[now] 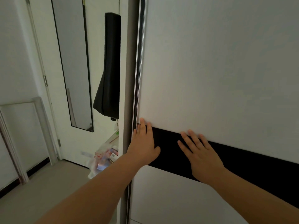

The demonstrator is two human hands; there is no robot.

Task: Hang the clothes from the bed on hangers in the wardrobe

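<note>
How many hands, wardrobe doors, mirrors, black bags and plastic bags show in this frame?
Hands: 2, the left hand and the right hand
Wardrobe door: 1
Mirror: 1
Black bag: 1
Plastic bag: 1
Total: 6

Both hands (171, 147) on wardrobe door (218, 70), mirror (72, 62) left.
</note>
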